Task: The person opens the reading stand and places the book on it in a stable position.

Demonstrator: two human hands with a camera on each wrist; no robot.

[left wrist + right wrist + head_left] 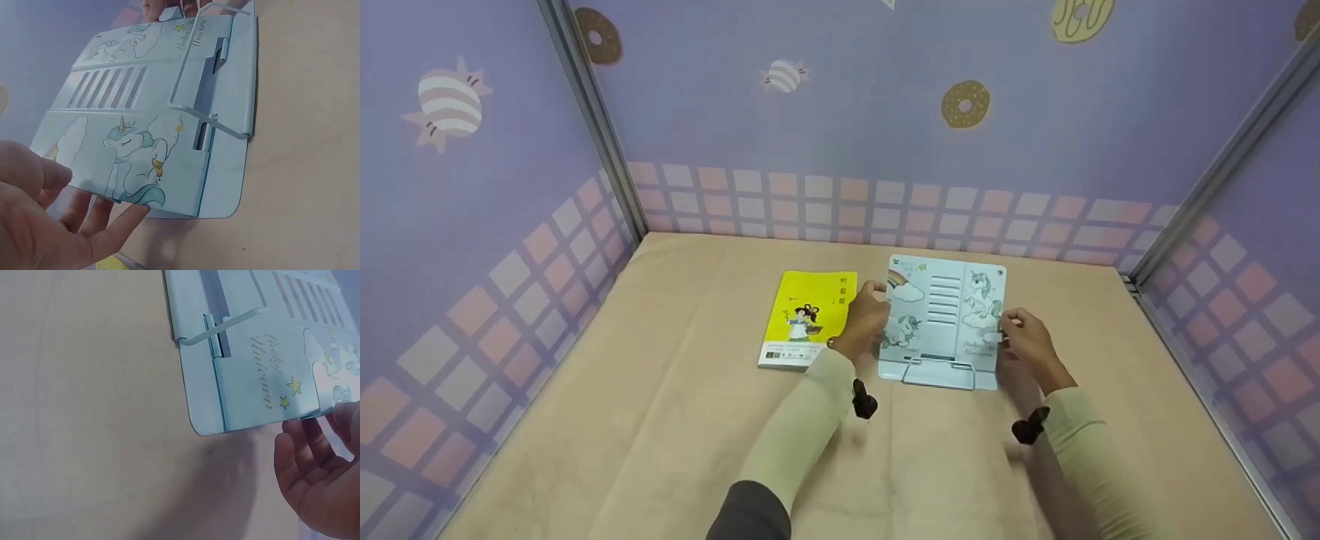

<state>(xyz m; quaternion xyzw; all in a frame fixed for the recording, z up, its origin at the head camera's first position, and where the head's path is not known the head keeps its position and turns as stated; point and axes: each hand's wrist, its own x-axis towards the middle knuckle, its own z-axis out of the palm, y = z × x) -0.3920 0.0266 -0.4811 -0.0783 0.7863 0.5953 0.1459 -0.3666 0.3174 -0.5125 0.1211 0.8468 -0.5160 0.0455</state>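
Observation:
A pale blue book stand (943, 339) printed with unicorns, a rainbow and clouds leans back on its flat base. My left hand (866, 322) grips its left edge, the thumb at the front and the other fingers behind the panel in the left wrist view. At the right edge, my right hand (1030, 341) pinches the panel beside a small side tab (171, 14). Its fingers (306, 455) curl behind that edge. A bent wire bar (225, 325) sticks out in front, low on the stand. Left of the stand lies a yellow book (810, 296), partly covered by my left hand and sleeve.
A beige cloth (675, 375) covers the table. Purple walls (855, 97) with donut, candy and checked prints enclose the back and both sides, joined by grey metal posts (600, 112). Dark wrist devices (864, 401) sit at both cuffs.

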